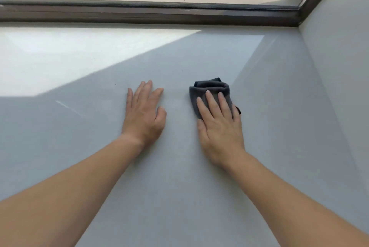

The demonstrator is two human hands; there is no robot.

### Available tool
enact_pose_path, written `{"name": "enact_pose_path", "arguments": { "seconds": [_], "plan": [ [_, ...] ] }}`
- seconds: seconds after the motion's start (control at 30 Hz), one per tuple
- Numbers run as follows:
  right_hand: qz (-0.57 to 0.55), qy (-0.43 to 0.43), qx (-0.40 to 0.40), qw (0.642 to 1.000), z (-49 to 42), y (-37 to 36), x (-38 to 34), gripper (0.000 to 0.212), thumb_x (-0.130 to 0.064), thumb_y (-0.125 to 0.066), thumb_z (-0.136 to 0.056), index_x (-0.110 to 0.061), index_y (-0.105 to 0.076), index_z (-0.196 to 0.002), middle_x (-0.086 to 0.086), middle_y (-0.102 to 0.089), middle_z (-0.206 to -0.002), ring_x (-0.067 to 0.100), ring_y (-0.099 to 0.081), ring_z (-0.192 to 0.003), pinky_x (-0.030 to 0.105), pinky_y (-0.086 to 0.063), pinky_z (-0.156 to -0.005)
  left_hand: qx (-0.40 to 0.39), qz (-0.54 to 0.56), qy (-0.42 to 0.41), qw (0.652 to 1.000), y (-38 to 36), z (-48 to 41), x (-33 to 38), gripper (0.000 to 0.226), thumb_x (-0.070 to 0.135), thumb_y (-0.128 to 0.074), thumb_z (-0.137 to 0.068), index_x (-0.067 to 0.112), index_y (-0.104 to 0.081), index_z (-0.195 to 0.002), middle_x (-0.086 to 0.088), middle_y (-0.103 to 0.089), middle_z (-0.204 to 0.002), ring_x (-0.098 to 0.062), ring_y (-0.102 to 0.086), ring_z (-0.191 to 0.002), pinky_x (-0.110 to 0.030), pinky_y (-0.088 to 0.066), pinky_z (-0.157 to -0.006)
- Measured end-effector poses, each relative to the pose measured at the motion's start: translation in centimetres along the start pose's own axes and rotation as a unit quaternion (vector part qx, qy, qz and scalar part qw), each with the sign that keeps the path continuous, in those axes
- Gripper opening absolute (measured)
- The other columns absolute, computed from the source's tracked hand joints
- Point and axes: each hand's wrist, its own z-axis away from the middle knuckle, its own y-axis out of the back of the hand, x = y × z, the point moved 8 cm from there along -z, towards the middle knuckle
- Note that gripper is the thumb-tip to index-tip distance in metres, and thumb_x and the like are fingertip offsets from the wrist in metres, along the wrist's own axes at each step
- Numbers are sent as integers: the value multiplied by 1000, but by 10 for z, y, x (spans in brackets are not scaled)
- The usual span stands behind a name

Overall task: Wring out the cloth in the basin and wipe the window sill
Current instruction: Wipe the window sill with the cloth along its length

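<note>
I see right hand (219,126) flat-fingered pressing dark cloth (211,91) on sill (179,196) | left hand (144,114) beside cloth, fingers straight, bracing | risk: bunched cloth skids, missing strips

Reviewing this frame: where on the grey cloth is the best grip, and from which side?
Probably the bunched fold at the far edge of the cloth, pinched from above. It stands raised off the window sill, while the near part lies flat under the right hand's straight fingers.
</note>
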Motion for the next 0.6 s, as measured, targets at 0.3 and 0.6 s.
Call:
{"name": "enact_pose_path", "arguments": {
  "seconds": [0.3, 0.6],
  "plan": [
    [-15, 45, 2, 999, 32, 0, -1, 66, -44, -28, -92, -26, -30, -156, -5, -14, -167, 18, -4, -155, 48, -3, -124, -24, -65, -9, 998, 0, 63, -1, 60, 38, -30, -91, 18, -39, -147, -6, -18, -164, -20, -6, -152, -43, 7, -122],
    [35, 34, -14, 999, -2, 5, 24, 63, -48, -17, -98, -33, -15, -159, -9, 0, -168, 16, 6, -154, 43, -3, -124, -29, -95, -10, 995, -4, 65, -5, 62, 40, -28, -91, 22, -33, -151, -2, -11, -166, -17, 0, -153, -42, 7, -122]
  ]
}}
